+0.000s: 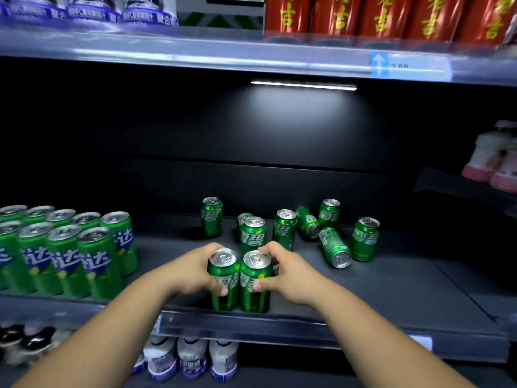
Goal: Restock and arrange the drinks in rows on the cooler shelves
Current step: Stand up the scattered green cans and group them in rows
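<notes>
Light strip, price tag (blue arrow)

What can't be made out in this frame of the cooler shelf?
Head view only:
- Half-hidden can: standing or tipped is unclear, as the can in front blocks it.
- Price label: digits blurred.
- Red cans: tops cut off by the top edge.
- Pink-based bottles: blurred, cut by the right edge.
- Left hand on left front can, right hand on right front can: the cans hide each grip's far side.

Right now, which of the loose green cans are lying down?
Two, toward the right of the cluster: the front fallen can, its top pointing toward us, and the rear fallen can just behind it, between two upright ones. The rest appear upright.
</notes>
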A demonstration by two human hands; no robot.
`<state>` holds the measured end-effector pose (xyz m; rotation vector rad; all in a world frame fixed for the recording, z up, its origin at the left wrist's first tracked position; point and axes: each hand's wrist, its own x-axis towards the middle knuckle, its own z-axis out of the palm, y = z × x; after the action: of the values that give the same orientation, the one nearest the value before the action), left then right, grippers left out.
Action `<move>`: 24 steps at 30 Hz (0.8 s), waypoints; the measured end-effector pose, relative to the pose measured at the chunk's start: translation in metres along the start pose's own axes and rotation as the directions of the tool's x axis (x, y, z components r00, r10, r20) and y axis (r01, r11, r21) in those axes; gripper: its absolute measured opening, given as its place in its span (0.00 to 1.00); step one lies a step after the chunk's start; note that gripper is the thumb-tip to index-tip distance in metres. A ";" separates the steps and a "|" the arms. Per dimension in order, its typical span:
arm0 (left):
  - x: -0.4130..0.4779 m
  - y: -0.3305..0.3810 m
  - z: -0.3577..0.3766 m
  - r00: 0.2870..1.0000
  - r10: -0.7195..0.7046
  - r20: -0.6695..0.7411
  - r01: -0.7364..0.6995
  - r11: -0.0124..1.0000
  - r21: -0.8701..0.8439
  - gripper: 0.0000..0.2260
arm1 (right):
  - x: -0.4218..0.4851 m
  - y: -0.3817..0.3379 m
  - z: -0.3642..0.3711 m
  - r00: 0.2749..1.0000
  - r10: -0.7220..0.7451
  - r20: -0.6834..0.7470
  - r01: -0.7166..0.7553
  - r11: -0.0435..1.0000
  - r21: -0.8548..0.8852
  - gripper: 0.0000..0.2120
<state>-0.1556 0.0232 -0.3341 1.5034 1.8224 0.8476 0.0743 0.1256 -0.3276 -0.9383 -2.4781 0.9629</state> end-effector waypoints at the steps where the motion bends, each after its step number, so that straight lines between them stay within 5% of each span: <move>1: 0.000 0.000 0.001 1.000 0.000 -0.002 0.000 1.000 -0.003 0.30 | -0.001 0.001 0.001 1.000 -0.003 -0.007 0.003 1.000 0.010 0.28; 10: -0.003 -0.006 0.006 1.000 -0.025 -0.002 0.025 0.990 -0.138 0.30 | -0.002 0.008 0.009 0.999 -0.039 -0.002 0.039 0.992 0.121 0.27; 24: 0.003 -0.018 -0.002 0.988 0.054 0.142 -0.022 0.977 -0.214 0.30 | 0.002 0.011 0.005 0.997 -0.033 0.066 0.031 0.999 0.045 0.27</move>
<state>-0.1675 0.0232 -0.3473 1.4289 1.5494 0.8938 0.0754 0.1303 -0.3386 -0.8635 -2.5078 1.0497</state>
